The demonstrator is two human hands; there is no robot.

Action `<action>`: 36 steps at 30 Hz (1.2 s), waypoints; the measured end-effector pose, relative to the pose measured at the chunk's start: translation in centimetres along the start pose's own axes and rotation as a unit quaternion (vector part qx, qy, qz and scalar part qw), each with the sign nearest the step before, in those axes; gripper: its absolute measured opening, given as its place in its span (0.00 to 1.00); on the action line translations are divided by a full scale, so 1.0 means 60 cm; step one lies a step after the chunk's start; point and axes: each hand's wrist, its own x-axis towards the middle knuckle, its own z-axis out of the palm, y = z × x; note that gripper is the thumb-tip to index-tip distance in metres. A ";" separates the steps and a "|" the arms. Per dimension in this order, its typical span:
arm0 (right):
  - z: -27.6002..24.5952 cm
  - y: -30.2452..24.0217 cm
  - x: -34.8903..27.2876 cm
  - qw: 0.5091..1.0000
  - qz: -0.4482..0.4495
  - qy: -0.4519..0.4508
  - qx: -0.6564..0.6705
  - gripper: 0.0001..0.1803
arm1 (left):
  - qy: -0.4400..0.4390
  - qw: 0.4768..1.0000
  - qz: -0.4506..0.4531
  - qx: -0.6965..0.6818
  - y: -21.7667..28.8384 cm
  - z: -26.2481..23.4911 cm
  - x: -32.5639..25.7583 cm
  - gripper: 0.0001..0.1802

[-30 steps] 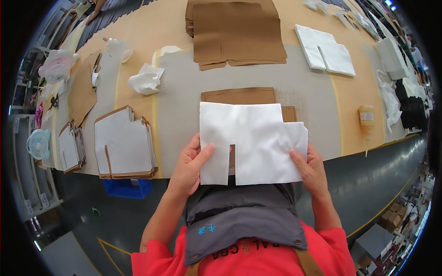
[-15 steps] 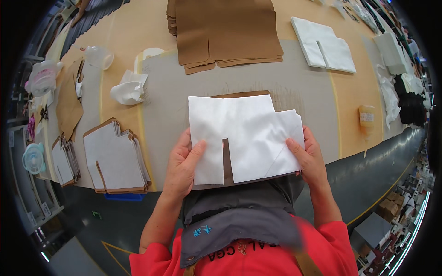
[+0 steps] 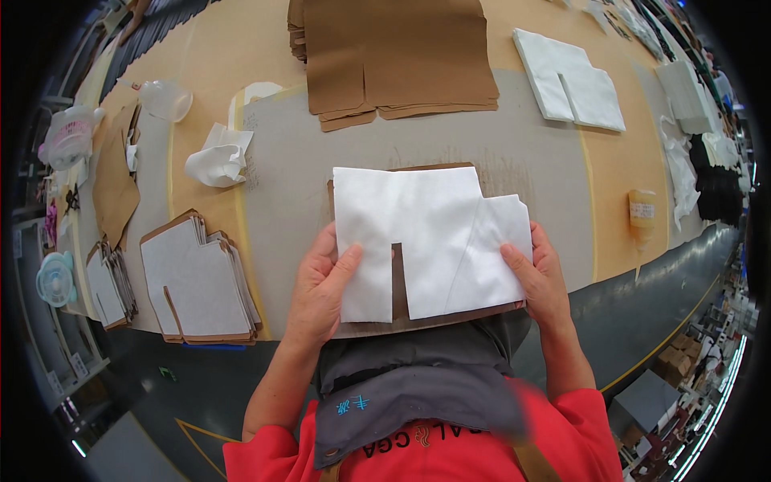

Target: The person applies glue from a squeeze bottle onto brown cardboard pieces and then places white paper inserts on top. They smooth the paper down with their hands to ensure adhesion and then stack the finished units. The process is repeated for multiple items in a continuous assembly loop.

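A white sheet (image 3: 434, 257) with a narrow slot and a stepped upper right corner spans both my hands, in front of my apron at the table's near edge. Below it lies a brown piece (image 3: 400, 297), showing through the slot and along the top and bottom edges. My left hand (image 3: 323, 281) is closed on the sheet's left side, thumb on top and fingers behind. On the opposite side my right hand (image 3: 536, 273) pinches it the same way, with the fingers mostly hidden beneath. A faint diagonal crease crosses the sheet's right part.
A stack of brown pieces (image 3: 401, 56) lies at the far middle, white sheets (image 3: 569, 80) at far right. To the left are stacked white-and-brown pieces (image 3: 193, 273), crumpled white paper (image 3: 219, 157) and a clear bottle (image 3: 165, 100). An amber bottle (image 3: 642, 213) stands right.
The white sheet has shifted slightly right over the brown piece, so more brown shows at its left and bottom edges. Both hands keep their hold.
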 end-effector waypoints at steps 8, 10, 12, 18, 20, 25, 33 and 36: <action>-0.002 0.003 0.000 1.000 0.004 -0.002 -0.005 0.23 | 0.007 1.000 -0.012 -0.002 -0.004 0.000 0.001 0.22; -0.001 0.003 0.000 1.000 0.002 0.000 -0.004 0.23 | 0.008 1.000 -0.011 0.007 -0.006 -0.002 0.001 0.22; 0.000 0.003 0.000 1.000 0.003 -0.001 -0.005 0.23 | 0.020 0.999 -0.005 0.029 -0.007 -0.001 0.001 0.22; 0.001 0.002 -0.001 1.000 0.006 0.006 -0.006 0.23 | 0.028 0.988 0.012 0.148 0.002 -0.004 0.000 0.25; 0.002 0.000 -0.002 1.000 0.009 0.007 -0.006 0.23 | 0.035 0.983 0.017 0.181 0.004 -0.004 0.000 0.27; 0.004 -0.003 -0.003 1.000 0.015 0.005 -0.004 0.23 | 0.077 0.958 0.036 0.273 0.004 -0.002 -0.007 0.31; 0.006 -0.007 -0.005 1.000 0.016 0.009 -0.014 0.24 | 0.078 0.913 0.071 0.395 0.012 0.002 -0.009 0.29; 0.008 -0.005 -0.005 1.000 0.004 0.011 -0.017 0.24 | 0.081 0.914 0.069 0.392 0.008 0.000 -0.009 0.28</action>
